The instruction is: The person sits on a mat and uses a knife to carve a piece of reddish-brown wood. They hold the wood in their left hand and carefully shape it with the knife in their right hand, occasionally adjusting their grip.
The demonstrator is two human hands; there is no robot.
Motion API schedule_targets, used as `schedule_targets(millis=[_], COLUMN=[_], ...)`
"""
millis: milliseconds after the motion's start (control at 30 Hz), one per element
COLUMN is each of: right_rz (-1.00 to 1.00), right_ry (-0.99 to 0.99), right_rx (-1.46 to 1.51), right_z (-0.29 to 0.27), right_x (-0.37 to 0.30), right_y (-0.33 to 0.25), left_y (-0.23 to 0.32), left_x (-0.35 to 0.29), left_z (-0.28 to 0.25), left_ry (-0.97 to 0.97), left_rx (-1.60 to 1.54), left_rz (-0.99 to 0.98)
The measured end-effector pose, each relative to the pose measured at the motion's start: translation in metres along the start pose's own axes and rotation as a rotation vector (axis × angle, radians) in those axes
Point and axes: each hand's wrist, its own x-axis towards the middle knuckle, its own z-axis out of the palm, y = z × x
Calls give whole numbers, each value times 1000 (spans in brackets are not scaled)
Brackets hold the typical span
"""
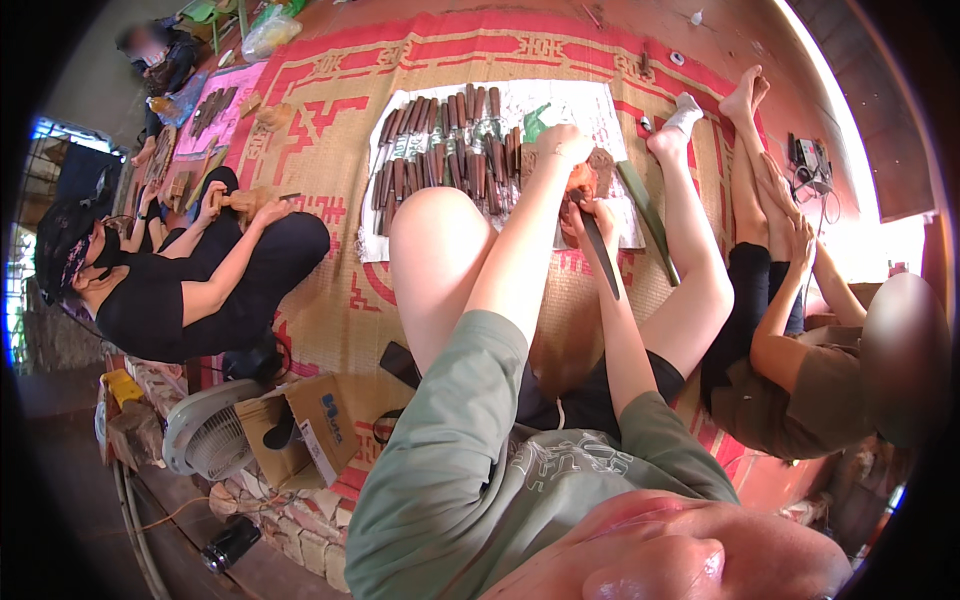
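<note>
My left hand (565, 145) is closed in a fist at the upper edge of a small reddish-brown wooden piece (582, 178). What its fingers grip is hidden. My right hand (597, 218), just nearer to me, is closed round a long dark flat tool (603, 256), whose pointed end slants toward my lap. This tool's upper end meets the wooden piece. A brown block (603, 165) lies under and beside the work. Left of my hands, several wooden-handled carving tools (455, 160) lie in rows on a white sheet (395, 100).
My bent legs frame the work on a patterned mat (340, 150). A long green strip (645, 215) lies at the sheet's right. A co-worker (150, 290) at left holds a wooden figure (245, 203); another person (800, 370) sits close at right. A fan (215, 435) and cardboard box (300, 430) stand near-left.
</note>
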Motion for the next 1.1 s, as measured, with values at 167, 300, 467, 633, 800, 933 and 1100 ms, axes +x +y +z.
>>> schedule_targets(millis=[167, 300, 467, 633, 800, 933, 1100], right_rz=[-78, -129, -35, -55, -75, -31, -103], right_ry=[25, 32, 13, 5, 24, -25, 62], right_rx=[-98, -59, -62, -55, -159, -156, -100], right_z=[-3, -5, -6, -11, -7, -12, -10], right_x=[-14, -1, 4, 1, 13, -2, 15], right_y=[-4, -15, -23, -14, -18, -11, -25], left_y=[-7, 0, -5, 2, 1, 2, 1], left_x=[1, 1, -1, 0, 0, -2, 5], left_z=[11, 9, 8, 6, 5, 5, 3], left_ry=[51, 23, 21, 20, 4, 28, -7], left_rx=[12, -17, -40, -9, -18, 2, 9], left_rz=[32, -3, 23, -13, 15, 4, 27])
